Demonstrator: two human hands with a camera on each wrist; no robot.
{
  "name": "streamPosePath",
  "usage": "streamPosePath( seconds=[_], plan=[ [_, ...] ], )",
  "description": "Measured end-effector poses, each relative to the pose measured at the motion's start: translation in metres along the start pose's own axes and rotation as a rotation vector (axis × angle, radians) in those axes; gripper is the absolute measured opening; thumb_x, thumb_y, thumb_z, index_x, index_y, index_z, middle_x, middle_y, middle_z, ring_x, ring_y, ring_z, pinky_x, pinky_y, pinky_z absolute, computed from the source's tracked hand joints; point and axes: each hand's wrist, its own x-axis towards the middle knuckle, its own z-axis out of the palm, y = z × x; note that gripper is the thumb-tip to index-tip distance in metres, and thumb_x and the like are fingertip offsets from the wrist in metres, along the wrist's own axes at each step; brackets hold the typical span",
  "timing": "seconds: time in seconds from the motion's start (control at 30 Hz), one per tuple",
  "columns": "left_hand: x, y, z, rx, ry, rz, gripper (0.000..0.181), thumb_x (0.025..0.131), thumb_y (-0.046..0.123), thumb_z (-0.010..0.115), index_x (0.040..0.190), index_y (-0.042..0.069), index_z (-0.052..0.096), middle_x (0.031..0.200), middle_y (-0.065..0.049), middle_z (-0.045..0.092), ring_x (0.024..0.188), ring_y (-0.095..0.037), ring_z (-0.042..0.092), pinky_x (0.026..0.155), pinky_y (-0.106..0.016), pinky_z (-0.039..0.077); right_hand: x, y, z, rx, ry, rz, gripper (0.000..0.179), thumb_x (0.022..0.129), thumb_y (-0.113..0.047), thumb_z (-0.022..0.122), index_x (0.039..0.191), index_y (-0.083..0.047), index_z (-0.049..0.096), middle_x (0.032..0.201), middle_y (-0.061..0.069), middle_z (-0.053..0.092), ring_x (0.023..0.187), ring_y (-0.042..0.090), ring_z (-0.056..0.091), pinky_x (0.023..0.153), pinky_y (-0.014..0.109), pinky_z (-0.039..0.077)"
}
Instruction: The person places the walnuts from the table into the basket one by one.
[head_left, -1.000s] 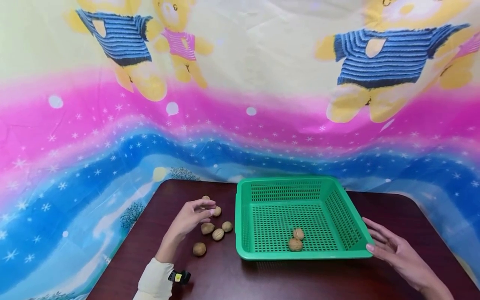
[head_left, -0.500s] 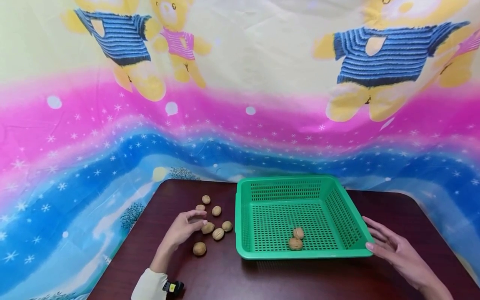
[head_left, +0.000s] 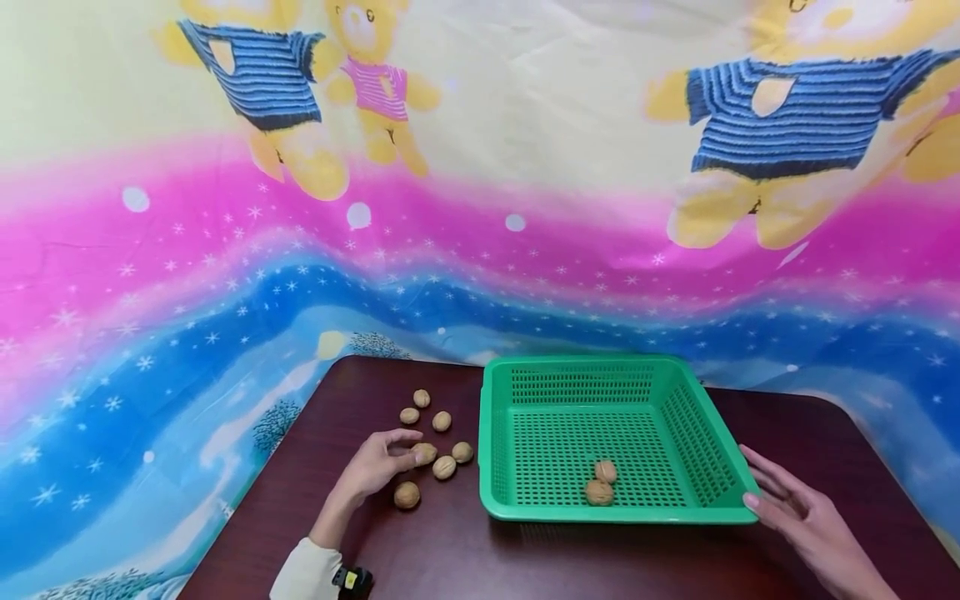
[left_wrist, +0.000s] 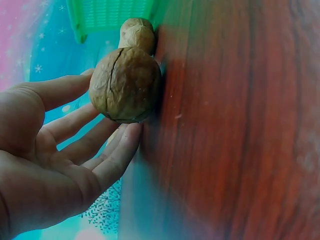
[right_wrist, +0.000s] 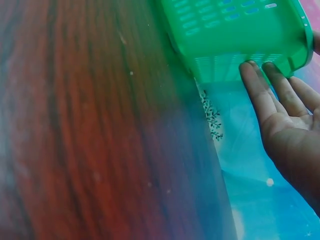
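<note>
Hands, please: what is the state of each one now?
Left hand: at a walnut, but whether it grips cannot be told.
Right hand: open, at the side of the green basket.

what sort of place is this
Probably an improvised indoor workspace: a dark, red-brown, wood-grained table, a colourful teddy-bear-print sheet hanging behind it, and a green rectangular plastic basket.

Head view: light bright and even; cloth (head_left: 540,108) pale toward the top; soft dark shadow under the front edge of the basket (head_left: 622,514); dull sheen on the bench (head_left: 442,550). Left wrist view: walnut (left_wrist: 125,85) fairly legible, bench grain soft toward the right edge. Right wrist view: hazy, grain blurred; green tint beside the basket, bluish cast lower down.
</note>
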Motion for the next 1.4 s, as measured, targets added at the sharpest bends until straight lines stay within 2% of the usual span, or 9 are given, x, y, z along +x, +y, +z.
streamPosePath(
  seconds=[0.27, 0.43, 0.7, 0.9, 1.13, 1.27, 1.4],
  plan=[
    [0.003, -0.003, 0.004, 0.062, 0.010, 0.031, 0.041, 0.098, 0.004, 0.077, 0.138, -0.001, 0.070, 0.128, -0.019, 0.076, 0.118, -0.037, 0.073, 0.087, -0.040, 0.064, -0.001, -0.002, 0.000, 0.094, -0.044, 0.033, 0.067, 0.118, -0.022, 0.046, 0.175, -0.026, 0.012, 0.140, -0.043, 0.050, 0.121, -0.018, 0.060, 0.093, 0.029, 0.063],
    [0.004, -0.002, 0.004, 0.089, 0.020, 0.038, 0.034, 0.097, 0.003, 0.077, 0.131, 0.001, 0.074, 0.122, -0.016, 0.078, 0.113, -0.034, 0.076, 0.084, -0.037, 0.064, -0.003, -0.005, 0.000, 0.082, -0.054, 0.026, 0.067, 0.118, -0.023, 0.045, 0.175, -0.024, 0.011, 0.141, -0.044, 0.048, 0.123, -0.021, 0.057, 0.096, 0.027, 0.062],
    [0.009, 0.000, 0.002, 0.076, 0.047, 0.033, 0.030, 0.099, 0.006, 0.076, 0.129, 0.003, 0.075, 0.117, -0.015, 0.079, 0.102, -0.025, 0.078, 0.080, -0.034, 0.064, 0.000, -0.005, -0.004, 0.047, -0.027, -0.003, 0.065, 0.117, -0.018, 0.046, 0.175, -0.023, 0.015, 0.140, -0.043, 0.050, 0.122, -0.019, 0.058, 0.089, 0.025, 0.062],
    [0.011, 0.003, 0.001, 0.053, 0.063, 0.042, 0.033, 0.099, 0.005, 0.075, 0.132, 0.003, 0.074, 0.116, -0.016, 0.080, 0.099, -0.024, 0.079, 0.079, -0.038, 0.065, 0.000, -0.006, -0.004, 0.091, -0.052, 0.043, 0.066, 0.118, -0.023, 0.046, 0.175, -0.026, 0.012, 0.141, -0.044, 0.048, 0.122, -0.021, 0.057, 0.093, 0.029, 0.062],
    [0.014, 0.019, 0.001, -0.009, 0.066, 0.060, 0.036, 0.100, 0.008, 0.075, 0.135, 0.003, 0.072, 0.129, -0.017, 0.076, 0.108, -0.030, 0.079, 0.090, -0.050, 0.064, 0.002, -0.003, -0.003, 0.138, -0.073, 0.087, 0.066, 0.118, -0.024, 0.045, 0.175, -0.025, 0.012, 0.139, -0.044, 0.051, 0.121, -0.020, 0.058, 0.093, 0.028, 0.062],
    [0.018, 0.034, 0.003, -0.015, 0.079, 0.057, 0.039, 0.100, 0.010, 0.075, 0.138, 0.004, 0.071, 0.129, -0.016, 0.076, 0.112, -0.032, 0.077, 0.094, -0.047, 0.063, 0.000, -0.004, -0.002, 0.148, -0.072, 0.091, 0.065, 0.118, -0.025, 0.045, 0.175, -0.025, 0.013, 0.139, -0.043, 0.051, 0.122, -0.019, 0.059, 0.095, 0.029, 0.062],
    [0.024, 0.050, 0.005, -0.049, 0.070, 0.081, 0.038, 0.101, 0.010, 0.074, 0.139, 0.006, 0.071, 0.132, -0.016, 0.075, 0.113, -0.034, 0.077, 0.097, -0.049, 0.062, -0.001, -0.005, -0.002, 0.154, -0.074, 0.093, 0.065, 0.118, -0.026, 0.045, 0.175, -0.026, 0.012, 0.139, -0.043, 0.051, 0.122, -0.019, 0.058, 0.096, 0.029, 0.062]
  ],
)
